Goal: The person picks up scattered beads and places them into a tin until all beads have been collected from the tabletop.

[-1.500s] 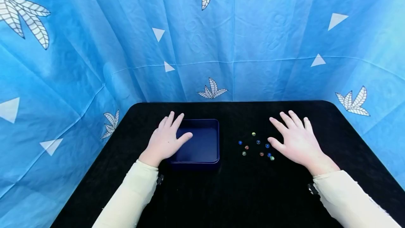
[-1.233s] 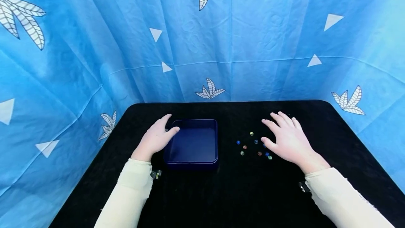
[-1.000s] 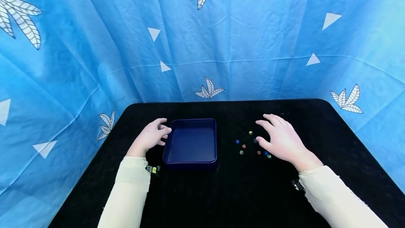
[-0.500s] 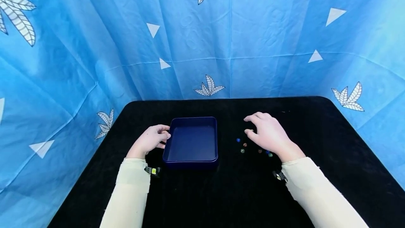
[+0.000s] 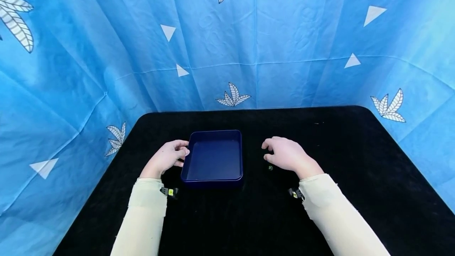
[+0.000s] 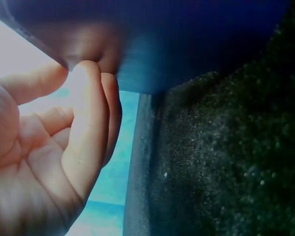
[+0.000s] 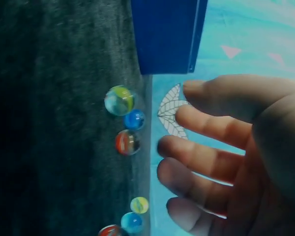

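Two hands, well apart, over a black table (image 5: 249,216); left hand (image 5: 166,158) left of centre in the head view, thumb at the rim and bent fingers against the outer side of a blue tray (image 5: 215,162), pinching its left wall; left wrist view shows the tray wall across the top of the frame, thumb tip at its edge, fingertips against its face.

Tray sits flat and upright, just left of centre in the head frame; right hand (image 5: 288,155) right of centre, palm down, fingers loosely bent, thumb and fingertips apart, nothing seen between them; cannot tell whether it touches the tabletop.

Head view: one greenish marble (image 5: 270,168) shows just below the right hand's thumb; right wrist view: six marbles left of the fingers, near but apart from them; mid-frame, a clear marble with a yellow swirl (image 7: 119,101), a blue marble (image 7: 134,119) and a red marble (image 7: 128,142); lower down, a yellow-green marble (image 7: 139,205), a second blue marble (image 7: 132,222), a second red marble (image 7: 112,231) cut by the bottom edge.

Cream sleeves (image 5: 143,216) on both arms; blue curtain (image 5: 291,31) fills the upper frame, printed with white triangles (image 5: 374,14) and leaf motifs (image 5: 233,96).
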`<state>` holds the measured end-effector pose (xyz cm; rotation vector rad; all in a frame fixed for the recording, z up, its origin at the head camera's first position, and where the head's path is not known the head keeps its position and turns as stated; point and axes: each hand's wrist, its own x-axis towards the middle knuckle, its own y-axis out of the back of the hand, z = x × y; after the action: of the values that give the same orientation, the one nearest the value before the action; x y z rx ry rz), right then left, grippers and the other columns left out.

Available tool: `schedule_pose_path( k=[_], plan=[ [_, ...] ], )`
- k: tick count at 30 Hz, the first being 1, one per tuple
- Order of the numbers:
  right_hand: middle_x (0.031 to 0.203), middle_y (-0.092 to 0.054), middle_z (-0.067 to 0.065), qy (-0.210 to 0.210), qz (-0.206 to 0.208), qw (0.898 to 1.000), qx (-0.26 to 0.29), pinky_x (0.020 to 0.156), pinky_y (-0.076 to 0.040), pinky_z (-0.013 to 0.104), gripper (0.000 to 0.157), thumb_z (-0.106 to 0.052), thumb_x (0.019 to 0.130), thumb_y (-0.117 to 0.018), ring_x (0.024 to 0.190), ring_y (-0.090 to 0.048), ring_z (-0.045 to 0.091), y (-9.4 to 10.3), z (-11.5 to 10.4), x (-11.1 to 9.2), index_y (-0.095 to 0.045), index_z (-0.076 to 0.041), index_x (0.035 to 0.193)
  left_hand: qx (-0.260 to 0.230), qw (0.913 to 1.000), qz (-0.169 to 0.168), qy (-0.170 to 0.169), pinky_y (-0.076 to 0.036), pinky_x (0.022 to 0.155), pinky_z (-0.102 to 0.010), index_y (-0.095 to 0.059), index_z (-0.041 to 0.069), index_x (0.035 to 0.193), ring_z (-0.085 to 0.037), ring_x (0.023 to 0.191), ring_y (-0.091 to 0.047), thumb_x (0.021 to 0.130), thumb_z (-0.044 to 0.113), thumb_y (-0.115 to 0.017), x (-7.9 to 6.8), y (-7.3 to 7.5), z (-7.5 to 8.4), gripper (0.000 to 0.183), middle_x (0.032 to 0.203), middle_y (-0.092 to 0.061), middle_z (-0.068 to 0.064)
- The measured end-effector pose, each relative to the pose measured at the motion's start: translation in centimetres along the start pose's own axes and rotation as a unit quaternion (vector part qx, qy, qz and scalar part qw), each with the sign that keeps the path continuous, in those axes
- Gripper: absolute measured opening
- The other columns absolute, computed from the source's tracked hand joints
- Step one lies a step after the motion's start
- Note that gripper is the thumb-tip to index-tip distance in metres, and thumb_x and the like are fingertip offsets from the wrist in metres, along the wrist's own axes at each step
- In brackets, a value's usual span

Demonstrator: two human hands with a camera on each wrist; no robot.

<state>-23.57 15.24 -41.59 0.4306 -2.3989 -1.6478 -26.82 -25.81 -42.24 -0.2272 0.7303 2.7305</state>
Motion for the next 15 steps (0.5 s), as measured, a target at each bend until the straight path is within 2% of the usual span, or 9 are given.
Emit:
schedule_pose_path(
  k=[4,9,12,15],
  plan=[
    [0.093,-0.064,-0.006,-0.004,-0.033,0.999,-0.009,0.076,-0.051,0.043,0.021,-0.023,0.089,-0.073,0.081,-0.059,0.014,-0.3,0.2,-0.4,-0.069,-0.018,0.109,-0.004,1.0000,-0.003,-0.006,-0.058,0.079,-0.038,-0.041,-0.002,0.150,-0.031,0.106,-0.060,0.106,0.017,-0.054,-0.1,-0.1,0.0,0.050,0.134,-0.054,-0.023],
    [0.094,-0.065,-0.006,-0.007,-0.048,0.999,-0.014,0.075,-0.051,0.042,0.018,-0.018,0.086,-0.073,0.080,-0.057,0.013,-0.1,0.5,-1.0,-0.069,-0.019,0.104,-0.007,0.9999,0.000,-0.008,-0.058,0.078,-0.039,-0.040,-0.004,0.150,-0.032,0.106,-0.061,0.106,0.015,-0.054,0.0,-0.3,-0.3,0.050,0.132,-0.054,-0.022],
    [0.095,-0.066,-0.006,-0.004,-0.047,0.999,-0.017,0.074,-0.051,0.042,0.019,-0.013,0.084,-0.071,0.078,-0.056,0.013,0.1,0.5,-1.1,-0.070,-0.019,0.102,-0.005,0.9999,0.000,-0.011,-0.058,0.078,-0.039,-0.040,-0.008,0.148,-0.035,0.107,-0.060,0.105,0.011,-0.053,-0.9,-0.4,1.1,0.049,0.124,-0.055,-0.021],
    [0.095,-0.066,-0.006,-0.007,-0.055,0.998,-0.013,0.073,-0.050,0.041,0.019,-0.010,0.084,-0.069,0.075,-0.054,0.013,0.0,0.4,-1.2,-0.070,-0.019,0.101,0.001,0.9999,0.001,-0.011,-0.058,0.078,-0.038,-0.040,-0.009,0.147,-0.036,0.106,-0.061,0.105,0.009,-0.053,-1.3,-0.5,1.6,0.048,0.119,-0.055,-0.019]
  ],
)
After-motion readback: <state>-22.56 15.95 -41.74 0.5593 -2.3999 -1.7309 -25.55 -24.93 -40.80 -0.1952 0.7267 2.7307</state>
